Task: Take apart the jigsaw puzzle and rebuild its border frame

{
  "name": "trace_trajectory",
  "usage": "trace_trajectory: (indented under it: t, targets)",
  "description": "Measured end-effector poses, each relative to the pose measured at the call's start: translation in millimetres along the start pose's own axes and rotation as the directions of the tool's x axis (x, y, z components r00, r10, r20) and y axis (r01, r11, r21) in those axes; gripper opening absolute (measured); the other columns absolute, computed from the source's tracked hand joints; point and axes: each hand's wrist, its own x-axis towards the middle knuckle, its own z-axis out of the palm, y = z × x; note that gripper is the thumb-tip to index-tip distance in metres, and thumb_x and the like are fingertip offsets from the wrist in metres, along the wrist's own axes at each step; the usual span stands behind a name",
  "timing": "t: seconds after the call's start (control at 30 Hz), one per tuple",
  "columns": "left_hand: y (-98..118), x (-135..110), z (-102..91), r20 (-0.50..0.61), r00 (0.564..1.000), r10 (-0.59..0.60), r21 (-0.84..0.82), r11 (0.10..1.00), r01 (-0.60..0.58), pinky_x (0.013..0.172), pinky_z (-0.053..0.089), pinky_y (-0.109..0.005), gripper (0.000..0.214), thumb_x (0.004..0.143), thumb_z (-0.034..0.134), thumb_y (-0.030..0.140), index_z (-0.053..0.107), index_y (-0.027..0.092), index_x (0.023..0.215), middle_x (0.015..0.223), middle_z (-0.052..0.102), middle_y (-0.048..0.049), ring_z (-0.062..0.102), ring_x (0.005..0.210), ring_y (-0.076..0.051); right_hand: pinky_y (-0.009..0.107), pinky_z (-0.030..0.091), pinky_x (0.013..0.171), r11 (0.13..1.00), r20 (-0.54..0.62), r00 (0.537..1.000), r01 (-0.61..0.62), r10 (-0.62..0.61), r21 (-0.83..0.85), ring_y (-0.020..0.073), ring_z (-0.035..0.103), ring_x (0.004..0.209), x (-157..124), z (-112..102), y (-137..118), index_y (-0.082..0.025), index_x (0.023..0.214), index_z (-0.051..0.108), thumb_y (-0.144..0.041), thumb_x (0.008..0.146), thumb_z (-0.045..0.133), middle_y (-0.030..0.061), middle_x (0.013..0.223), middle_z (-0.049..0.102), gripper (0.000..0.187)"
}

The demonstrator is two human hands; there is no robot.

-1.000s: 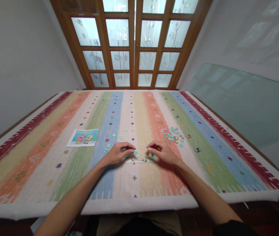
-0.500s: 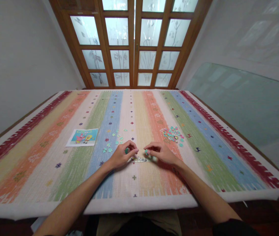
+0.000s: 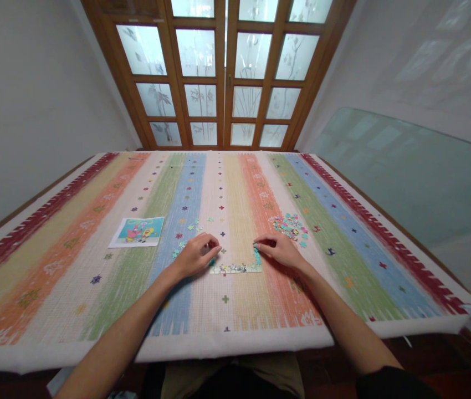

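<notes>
A partly joined jigsaw puzzle (image 3: 235, 269) lies on the striped cloth: a thin bottom strip with a teal column rising at its right end. At the top of that column, my right hand (image 3: 279, 250) pinches a small teal puzzle piece (image 3: 256, 245) between thumb and index finger. My left hand (image 3: 197, 255) hovers by the strip's left end, its thumb and index tips close together in a loop. Whatever sits between them is too small to make out. A bit of teal shows under this hand. Loose teal pieces (image 3: 191, 226) lie just beyond it, some partly hidden.
A heap of mixed puzzle pieces (image 3: 290, 226) lies beyond my right hand. To the left is a cartoon reference picture (image 3: 136, 231). The striped tablecloth (image 3: 227, 316) covers the wide table. Glass-paned wooden doors (image 3: 223, 83) stand behind, and a glass panel (image 3: 402, 166) leans at the right.
My hands have drawn apart, the left one leftward and the right one slightly rightward and up. The puzzle's bottom strip and right column now show between them.
</notes>
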Motion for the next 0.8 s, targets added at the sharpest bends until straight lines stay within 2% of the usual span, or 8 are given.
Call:
trace_trajectory:
  t: [0.13, 0.3, 0.8]
  targets:
    - [-2.2, 0.0, -0.2, 0.03, 0.999, 0.025, 0.026, 0.999, -0.026, 0.078, 0.049, -0.036, 0.016, 0.097, 0.055, 0.031, 0.062, 0.019, 0.088, 0.082, 0.064, -0.0041, 0.058, 0.077, -0.019, 0.04, 0.054, 0.078, 0.993, -0.022, 0.998, 0.062, -0.065, -0.096, 0.0244, 0.071, 0.079, 0.5, 1.5, 2.2, -0.019, 0.089, 0.079, -0.03, 0.086, 0.067, 0.0108, 0.089, 0.079, 0.017]
    - [-3.2, 0.1, -0.5, 0.048, 0.999, 0.025, 0.051, 0.998, -0.027, 0.079, 0.048, -0.036, 0.017, 0.098, 0.053, 0.031, 0.061, 0.019, 0.089, 0.083, 0.064, -0.0049, 0.058, 0.078, -0.019, 0.034, 0.052, 0.073, 0.979, -0.036, 0.995, 0.087, -0.095, -0.184, 0.0208, 0.068, 0.075, -0.1, 2.2, 0.9, -0.018, 0.088, 0.079, -0.024, 0.086, 0.067, 0.008, 0.083, 0.077, 0.014]
    - [-5.0, -0.7, -3.2, 0.095, 0.995, 0.011, 0.108, 0.994, -0.022, 0.08, 0.049, -0.037, 0.019, 0.098, 0.05, 0.032, 0.062, 0.019, 0.09, 0.085, 0.065, -0.006, 0.059, 0.08, -0.02, 0.033, 0.049, 0.072, 0.943, -0.035, 0.988, 0.13, -0.148, -0.306, 0.0194, 0.063, 0.073, -0.8, 3.7, 2.1, -0.021, 0.083, 0.076, -0.019, 0.086, 0.068, 0.0054, 0.08, 0.073, 0.008]
